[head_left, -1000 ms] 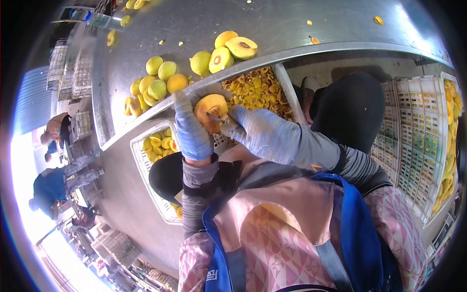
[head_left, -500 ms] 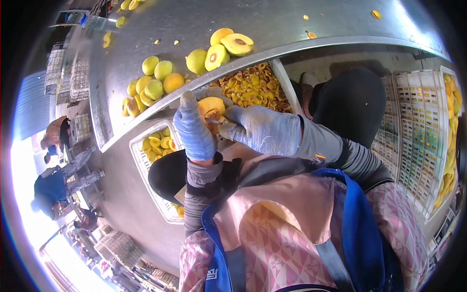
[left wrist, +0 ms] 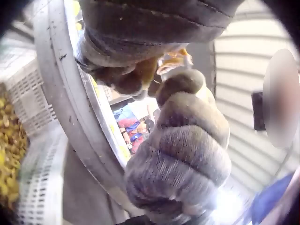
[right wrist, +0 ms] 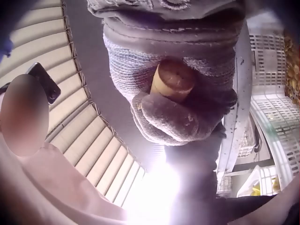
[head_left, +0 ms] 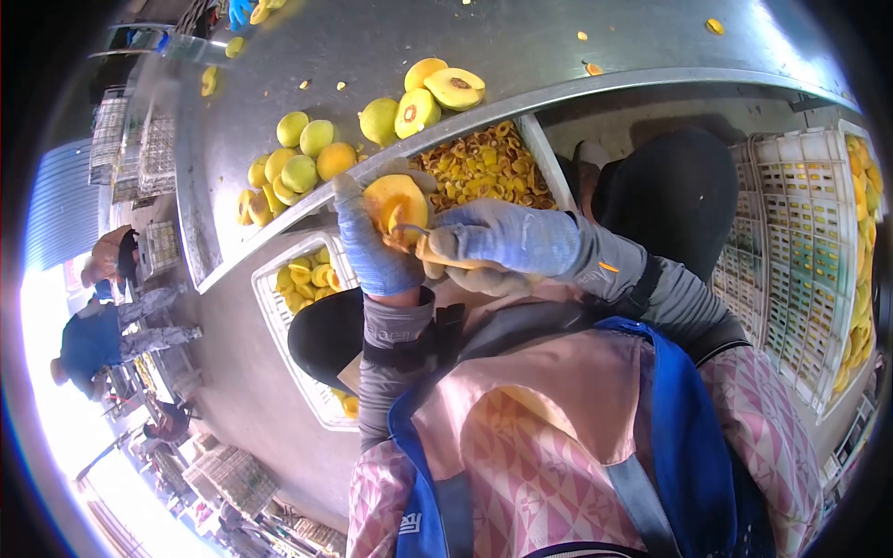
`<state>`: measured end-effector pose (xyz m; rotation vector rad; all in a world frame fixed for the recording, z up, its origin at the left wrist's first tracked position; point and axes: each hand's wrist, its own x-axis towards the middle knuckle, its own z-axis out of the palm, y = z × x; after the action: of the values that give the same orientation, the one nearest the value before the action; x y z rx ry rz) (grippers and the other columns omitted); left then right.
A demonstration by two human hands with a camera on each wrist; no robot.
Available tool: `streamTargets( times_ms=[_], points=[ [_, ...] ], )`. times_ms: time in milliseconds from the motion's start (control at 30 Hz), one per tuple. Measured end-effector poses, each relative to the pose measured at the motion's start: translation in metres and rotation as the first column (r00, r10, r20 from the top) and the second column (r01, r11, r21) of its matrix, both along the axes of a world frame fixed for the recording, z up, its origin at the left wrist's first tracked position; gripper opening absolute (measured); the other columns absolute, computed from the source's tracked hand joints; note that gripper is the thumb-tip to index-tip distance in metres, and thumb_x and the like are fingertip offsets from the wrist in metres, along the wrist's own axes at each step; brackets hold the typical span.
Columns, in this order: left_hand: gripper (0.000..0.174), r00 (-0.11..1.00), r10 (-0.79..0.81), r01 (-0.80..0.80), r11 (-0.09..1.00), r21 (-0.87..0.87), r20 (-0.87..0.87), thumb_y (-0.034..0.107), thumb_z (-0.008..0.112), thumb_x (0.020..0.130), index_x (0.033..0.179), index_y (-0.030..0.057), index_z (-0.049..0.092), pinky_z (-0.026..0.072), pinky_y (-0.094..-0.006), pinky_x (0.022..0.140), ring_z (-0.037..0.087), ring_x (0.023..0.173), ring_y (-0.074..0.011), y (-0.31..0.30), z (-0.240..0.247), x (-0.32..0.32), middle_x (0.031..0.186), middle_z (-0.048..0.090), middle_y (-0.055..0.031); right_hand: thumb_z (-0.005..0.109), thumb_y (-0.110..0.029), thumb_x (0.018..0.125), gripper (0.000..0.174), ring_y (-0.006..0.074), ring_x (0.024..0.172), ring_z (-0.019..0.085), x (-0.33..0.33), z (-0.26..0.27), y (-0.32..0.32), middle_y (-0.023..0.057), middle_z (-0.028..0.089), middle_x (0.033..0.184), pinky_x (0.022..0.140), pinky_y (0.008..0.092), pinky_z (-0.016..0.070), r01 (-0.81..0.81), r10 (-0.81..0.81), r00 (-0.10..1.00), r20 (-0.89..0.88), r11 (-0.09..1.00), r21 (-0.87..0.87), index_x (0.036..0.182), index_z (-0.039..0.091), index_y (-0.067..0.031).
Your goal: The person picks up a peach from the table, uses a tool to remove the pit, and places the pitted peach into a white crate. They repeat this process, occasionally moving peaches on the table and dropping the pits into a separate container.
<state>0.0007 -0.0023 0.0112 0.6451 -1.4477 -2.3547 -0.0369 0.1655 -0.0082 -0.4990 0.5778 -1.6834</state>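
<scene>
Gripping the fruit half [head_left: 395, 205] in the left hand [head_left: 377, 246], fingers curled round its back, cut face toward the head camera. Held just under the steel table [head_left: 521, 46] rim, at 10 o'clock of the right hand [head_left: 507, 242]. Clamping the wooden handle [right wrist: 172, 84] in the right hand, fist fully closed round it. Metal tip [head_left: 405, 228] on the cut face, at its 5 o'clock edge.

Versus a second ago: rolled the right wrist over, knuckles up now. Lifted the fruit slightly toward the rim. Moved the tip from mid-face to the lower edge. Reads as a scoop stroke mostly through. Cannot see a stone, so cannot tell if it is out.

Nearby: crate of orange scraps [head_left: 549, 167] at 1 o'clock of the fruit, white crate of halves [head_left: 279, 321] at 8 o'clock, whole fruit [head_left: 298, 158] on the table at 10 o'clock.
</scene>
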Motion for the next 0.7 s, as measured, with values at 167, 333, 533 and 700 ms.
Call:
streamTargets(
  times_ms=[167, 333, 533, 700],
  points=[
    [0.050, 0.987, -0.162, 0.160, 0.980, 0.121, 0.004, 0.042, 0.045, 0.100, 0.126, -0.0010, 0.050, 0.0512, -0.0358, 0.089, 0.062, 0.102, -0.0228, -0.028, -0.006, 0.003, 0.111, 0.064, -0.0139, 0.052, -0.039, 0.098, 0.036, 0.0245, 0.074, 0.063, 0.009, 0.005, 0.003, 0.0128, 0.065, 0.080, 0.067, 0.0342, 0.0483, 0.604, -0.181, 0.219, -0.959, 0.797, -0.013, 0.101, 0.063, -0.0042],
    [0.055, 0.973, -0.212, 0.212, 0.977, -0.016, -0.086, 0.036, 0.046, 0.100, 0.140, -0.0020, 0.038, 0.0397, -0.0425, 0.105, 0.049, 0.122, -0.0280, -0.035, 0.001, 0.015, 0.135, 0.049, -0.0175, 0.055, -0.040, 0.097, 0.039, 0.0296, 0.076, 0.063, 0.008, 0.018, 0.002, 0.0173, 0.065, 0.085, 0.069, 0.0359, 0.0491, 0.647, -0.219, 0.460, -0.860, 0.746, 0.157, 0.105, 0.063, -0.0032],
    [0.063, 0.954, -0.230, 0.274, 0.930, 0.245, -0.194, 0.039, 0.054, 0.096, 0.143, 0.0005, 0.035, 0.0357, -0.0438, 0.109, 0.047, 0.126, -0.0294, -0.024, 0.001, 0.017, 0.139, 0.046, -0.0172, 0.062, -0.038, 0.093, 0.041, 0.0271, 0.076, 0.064, 0.009, 0.031, -0.008, 0.0173, 0.066, 0.085, 0.070, 0.0328, 0.0514, 0.597, -0.366, 0.756, -0.543, 0.725, 0.343, 0.114, 0.062, -0.0027],
    [0.066, 0.912, -0.330, 0.348, 0.937, 0.034, -0.243, 0.037, 0.065, 0.091, 0.140, -0.0003, 0.039, 0.0370, -0.0439, 0.109, 0.049, 0.124, -0.0284, -0.012, 0.007, 0.017, 0.134, 0.051, -0.0157, 0.065, -0.037, 0.091, 0.044, 0.0276, 0.076, 0.066, 0.012, 0.021, -0.012, 0.0172, 0.067, 0.087, 0.068, 0.0330, 0.0527, 0.724, -0.478, 0.627, -0.615, 0.649, 0.235, 0.117, 0.060, -0.0024]
  ],
)
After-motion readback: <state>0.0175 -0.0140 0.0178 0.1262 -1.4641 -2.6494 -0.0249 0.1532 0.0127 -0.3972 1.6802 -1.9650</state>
